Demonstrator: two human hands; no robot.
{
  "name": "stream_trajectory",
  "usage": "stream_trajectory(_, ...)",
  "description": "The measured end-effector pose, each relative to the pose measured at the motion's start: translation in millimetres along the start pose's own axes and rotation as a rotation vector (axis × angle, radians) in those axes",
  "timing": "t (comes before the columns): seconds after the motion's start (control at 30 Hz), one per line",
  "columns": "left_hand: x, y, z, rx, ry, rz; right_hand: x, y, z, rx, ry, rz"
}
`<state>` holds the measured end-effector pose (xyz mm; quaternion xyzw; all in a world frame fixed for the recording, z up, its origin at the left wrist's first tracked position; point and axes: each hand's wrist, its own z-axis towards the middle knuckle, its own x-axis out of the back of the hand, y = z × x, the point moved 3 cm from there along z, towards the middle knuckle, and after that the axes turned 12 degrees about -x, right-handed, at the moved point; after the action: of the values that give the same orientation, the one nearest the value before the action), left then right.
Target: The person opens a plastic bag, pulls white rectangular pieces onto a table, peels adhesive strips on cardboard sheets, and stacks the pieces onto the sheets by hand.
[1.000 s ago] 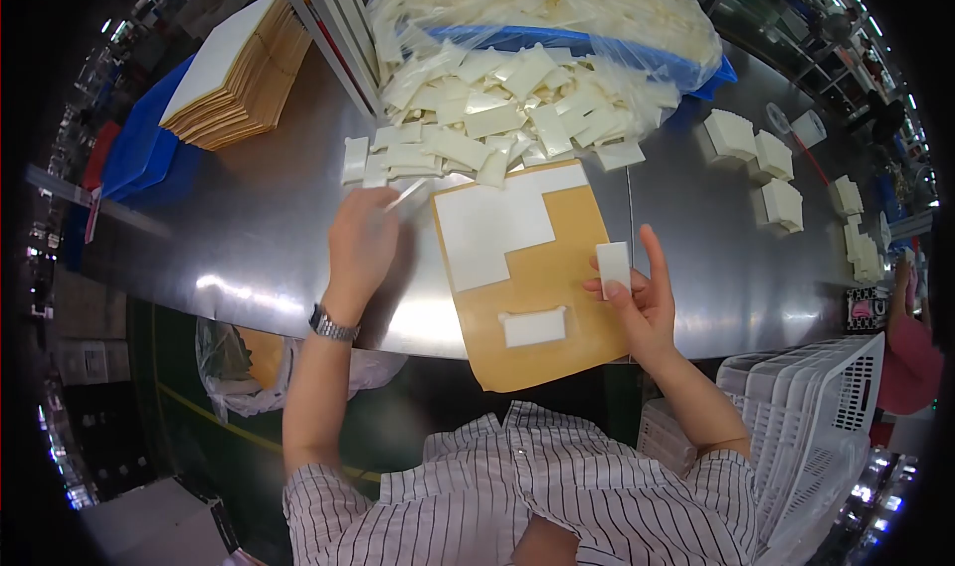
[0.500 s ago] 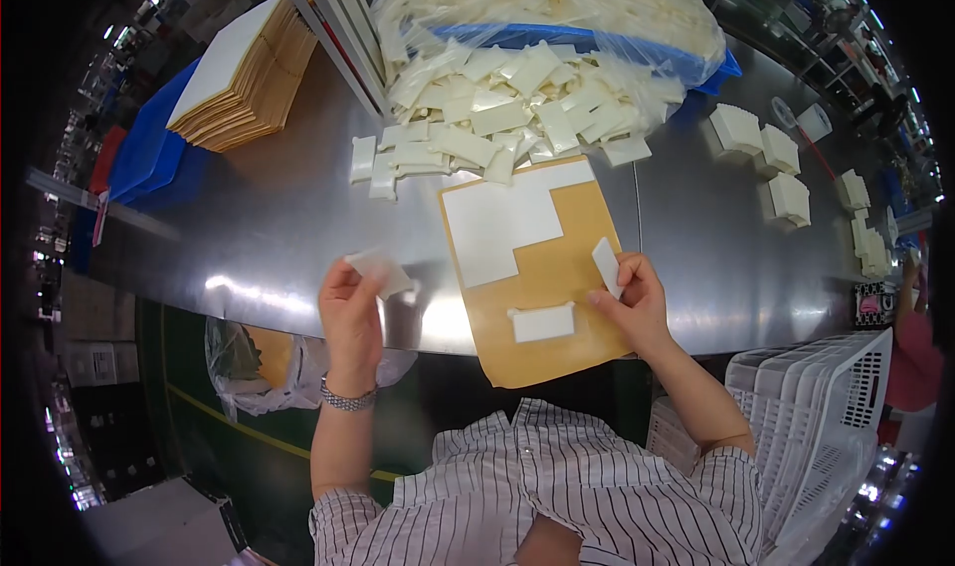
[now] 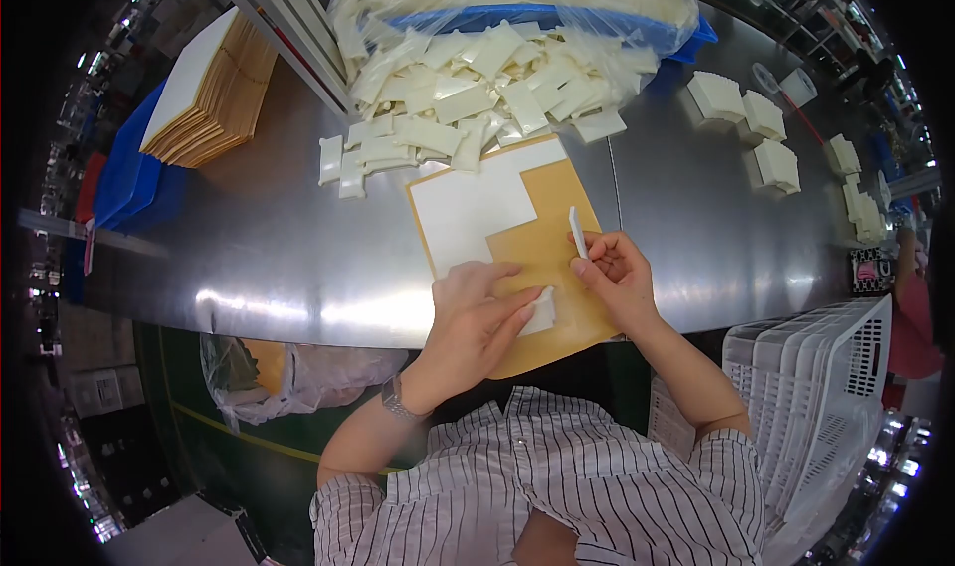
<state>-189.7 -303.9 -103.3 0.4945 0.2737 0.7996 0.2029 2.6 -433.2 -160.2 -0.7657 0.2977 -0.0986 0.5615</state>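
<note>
My right hand [image 3: 619, 280] pinches a thin white rectangular piece [image 3: 578, 233], standing nearly edge-on between thumb and fingers. My left hand [image 3: 474, 319] reaches over a brown sheet [image 3: 567, 317], its thumb and fingers closed on a small white plastic piece [image 3: 541, 312] lying there. The hand hides part of that piece. A white layer [image 3: 466, 205] with a stepped edge covers the sheet's upper left; the rest shows bare brown. Just beyond the sheet, a heap of white plastic pieces [image 3: 463, 102] spreads across the metal table [image 3: 269, 238].
A plastic-lined blue tray [image 3: 557, 14] stands behind the heap. At the left, a stack of brown sheets [image 3: 214, 94] rests by a blue bin [image 3: 129, 173]. White pieces in neat stacks [image 3: 776, 165] sit at the right. White plastic baskets [image 3: 806, 397] stand below the table's right edge.
My left hand has moved right, from beside the sheet to the white plastic piece on it; the thin white scrap it held no longer shows. The right-hand piece has turned more edge-on.
</note>
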Motion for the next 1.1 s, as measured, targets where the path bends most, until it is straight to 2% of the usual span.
stream_trajectory(0.07, -4, 1, 4, -0.019, -0.026, 0.024, 1, 2, 1, -0.021, 0.003, -0.006)
stream_trajectory(0.13, -7, -1, 6, -0.020, -0.042, 0.047, 1, 4, 3, 0.073, -0.009, -0.025)
stream_trajectory(0.27, -11, -6, 1, -0.043, -0.063, 0.026, -2, 0, 2, 0.119, 0.012, -0.068)
stream_trajectory(0.43, -7, -14, -21, 0.030, 0.037, -0.207, -2, -2, 1, 0.071, 0.023, -0.040)
stream_trajectory(0.67, -12, -23, -41, 0.074, 0.080, -0.278, -1, -1, 2, 0.087, -0.018, -0.063)
stream_trajectory(0.83, -11, -23, -37, 0.010, 0.119, -0.291, 0, -1, 0, 0.224, -0.055, -0.020)
stream_trajectory(0.97, -9, -24, -38, 0.020, 0.143, -0.295, -6, -8, -16, 0.239, -0.106, -0.082)
stream_trajectory(1.07, -9, -24, -36, -0.005, 0.145, -0.294, -24, -31, -31, 0.615, -0.094, -0.679)
stream_trajectory(1.1, -9, -24, -36, -0.014, 0.139, -0.289, -28, -31, -33, 0.612, -0.097, -0.679)
